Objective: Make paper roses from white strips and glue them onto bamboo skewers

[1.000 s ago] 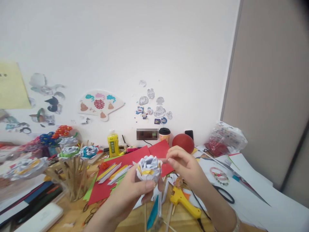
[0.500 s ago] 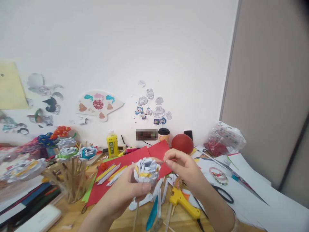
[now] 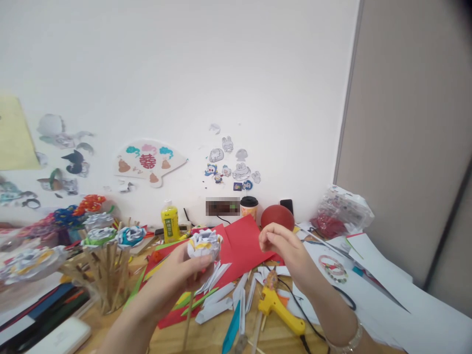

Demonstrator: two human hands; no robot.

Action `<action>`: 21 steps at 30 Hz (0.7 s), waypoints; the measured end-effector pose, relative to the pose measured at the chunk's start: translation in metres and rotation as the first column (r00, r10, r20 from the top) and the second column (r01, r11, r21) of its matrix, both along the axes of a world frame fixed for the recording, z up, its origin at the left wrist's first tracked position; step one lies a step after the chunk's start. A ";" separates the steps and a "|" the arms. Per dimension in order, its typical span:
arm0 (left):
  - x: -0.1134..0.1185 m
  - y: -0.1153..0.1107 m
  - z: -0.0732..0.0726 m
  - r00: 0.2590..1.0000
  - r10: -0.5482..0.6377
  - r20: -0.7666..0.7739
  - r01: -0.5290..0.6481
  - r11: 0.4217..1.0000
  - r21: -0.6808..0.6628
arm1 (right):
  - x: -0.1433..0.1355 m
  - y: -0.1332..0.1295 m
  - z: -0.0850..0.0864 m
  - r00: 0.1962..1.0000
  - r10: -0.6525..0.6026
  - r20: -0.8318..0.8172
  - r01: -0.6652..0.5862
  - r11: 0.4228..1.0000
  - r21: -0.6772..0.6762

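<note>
My left hand [image 3: 191, 273] is closed around the underside of a white paper flower [image 3: 205, 244] with yellow-edged petals. A thin wooden stick [image 3: 188, 319] runs down from below the flower. To the right and apart from it, my right hand [image 3: 283, 246] is raised with its fingers curled in toward the thumb. Whatever is between those fingertips, if anything, cannot be made out. Beneath the right hand lies a yellow glue gun [image 3: 282, 312] on the table. Folded white paper strips [image 3: 217, 307] and a blue strip [image 3: 231, 330] lie between the two forearms.
Red paper sheets [image 3: 243, 243] spread behind the hands. At left, a holder of wooden sticks [image 3: 106, 280] stands near more paper flowers [image 3: 131, 236]. A yellow bottle [image 3: 170, 223], a lidded cup [image 3: 249, 206] and a red balloon-like object [image 3: 277, 218] line the wall. Bracelets [image 3: 334, 269] lie at right.
My left hand has moved left with the flower, tilting it. My right hand has drawn away from the flower, so a wide gap separates them. More white strips and red paper now show.
</note>
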State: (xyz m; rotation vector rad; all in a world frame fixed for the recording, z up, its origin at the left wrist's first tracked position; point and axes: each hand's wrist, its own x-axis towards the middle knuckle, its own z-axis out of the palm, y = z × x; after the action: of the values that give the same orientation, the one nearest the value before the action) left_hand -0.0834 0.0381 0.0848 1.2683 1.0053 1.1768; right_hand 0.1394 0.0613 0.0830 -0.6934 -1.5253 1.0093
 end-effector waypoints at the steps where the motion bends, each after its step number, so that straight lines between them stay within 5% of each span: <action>1: 0.001 -0.001 0.000 0.999 -0.046 -0.028 0.046 0.999 0.012 | -0.001 0.000 0.000 1.000 0.004 -0.004 -0.004 1.000 -0.009; 8: 0.012 -0.013 0.006 0.932 -0.354 -0.078 0.361 0.928 0.096 | -0.005 -0.001 -0.005 0.995 0.015 0.095 -0.017 0.999 0.030; 21: 0.016 -0.017 0.006 0.932 -0.334 -0.142 0.350 0.930 0.115 | -0.011 -0.007 -0.010 0.996 0.080 0.044 -0.085 0.987 0.136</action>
State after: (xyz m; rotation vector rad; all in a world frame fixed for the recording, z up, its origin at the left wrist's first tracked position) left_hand -0.0678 0.0210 0.0913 1.5692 0.7553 0.9182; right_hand 0.1285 0.0544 0.0730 -0.5595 -1.6523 0.9468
